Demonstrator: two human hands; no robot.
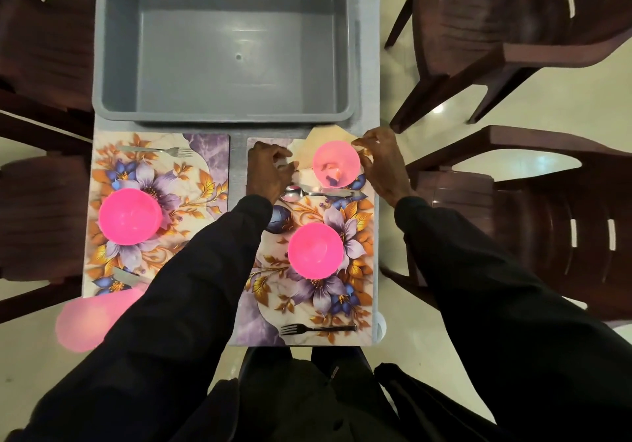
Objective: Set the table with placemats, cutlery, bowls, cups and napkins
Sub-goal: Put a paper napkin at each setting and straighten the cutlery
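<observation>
Cream napkin [328, 134] sits against the pink cup [336, 163]. Left hand [268, 171] and right hand [379, 164] pinch its opposite edges.

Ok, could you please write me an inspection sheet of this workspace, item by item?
Surface: grey table, with left placemat and right placemat side by side.
Job's things: left bowl and left fork on the left mat, left cup at its near corner; right bowl, right fork, spoon and knife on the right mat; right cup stands on the napkin.
Clutter: empty grey tub at the far end.
Grippers: left hand and right hand each appear to pinch a napkin edge.
Cables: nothing seen.
Surroundings: brown chairs, pale floor.
</observation>
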